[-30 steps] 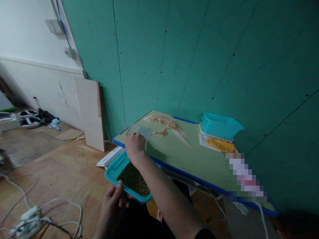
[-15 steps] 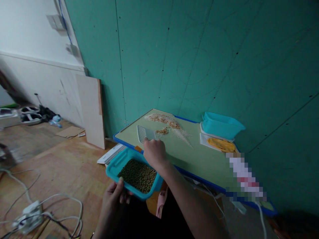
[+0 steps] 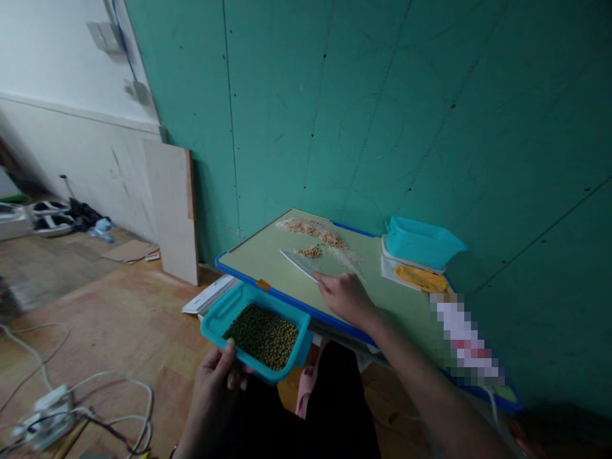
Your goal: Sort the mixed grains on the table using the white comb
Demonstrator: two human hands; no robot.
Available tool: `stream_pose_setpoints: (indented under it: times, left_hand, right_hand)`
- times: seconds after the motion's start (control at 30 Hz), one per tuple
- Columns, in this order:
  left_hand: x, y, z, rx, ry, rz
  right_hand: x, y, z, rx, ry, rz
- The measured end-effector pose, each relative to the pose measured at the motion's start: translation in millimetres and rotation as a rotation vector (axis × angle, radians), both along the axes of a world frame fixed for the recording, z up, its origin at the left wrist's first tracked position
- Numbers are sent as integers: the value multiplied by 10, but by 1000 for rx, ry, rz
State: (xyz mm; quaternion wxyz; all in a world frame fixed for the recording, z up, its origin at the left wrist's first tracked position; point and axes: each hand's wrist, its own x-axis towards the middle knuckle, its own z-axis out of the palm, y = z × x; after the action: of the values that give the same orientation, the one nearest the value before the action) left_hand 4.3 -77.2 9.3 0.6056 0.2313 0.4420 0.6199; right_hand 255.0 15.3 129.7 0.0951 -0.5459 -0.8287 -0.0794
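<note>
My left hand (image 3: 217, 376) grips the near-left rim of a blue plastic tub (image 3: 211, 326), thumb on top. Dark green and tan beans (image 3: 268, 338) cover the tub's bottom. The tub is at the front edge of a low, pale green table (image 3: 253, 258) with a blue border. Over the table, my right hand (image 3: 347, 296) is closed around the handle of a white slotted scoop (image 3: 299, 263), its blade now seen nearly edge-on. Just beyond the blade lies a small heap of tan beans (image 3: 310, 252). A longer strip of white grains and tan beans (image 3: 315, 231) stretches behind it.
A second blue tub (image 3: 423, 242) and a yellow cloth-like item (image 3: 421, 278) lie at the table's right end, near a blurred-out object (image 3: 463, 344). A green wall (image 3: 287, 115) stands behind. White cables and a power strip (image 3: 50, 408) are on the floor at left.
My right hand has moved right with the scoop, away from above the tub. The blade has turned from face-up to nearly edge-on. My left hand and the tub have barely moved.
</note>
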Motion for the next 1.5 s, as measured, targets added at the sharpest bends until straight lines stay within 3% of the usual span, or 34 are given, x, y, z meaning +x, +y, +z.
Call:
stream_pose_setpoints:
  times: [0.2, 0.5, 0.9, 1.1, 1.23, 1.37, 1.5]
  left_hand:
    - [-7, 17, -62, 10, -9, -19]
    - [51, 26, -60, 18, -17, 56]
    - [65, -5, 46, -16, 61, 80]
    - [63, -1, 8, -8, 29, 66]
    - [41, 51, -101, -15, 47, 66]
    - [13, 90, -145, -42, 68, 69]
    - [2, 66, -93, -45, 53, 25]
  right_hand:
    - [368, -63, -49, -2, 27, 47]
    - [834, 31, -139, 102, 84, -30]
    - [1025, 269, -109, 166, 317, -182]
    - [857, 147, 0, 287, 369, -166]
    - [463, -72, -1, 320, 401, 26]
    - [107, -297, -150, 196, 403, 318]
    - [94, -416, -255, 41, 374, 401]
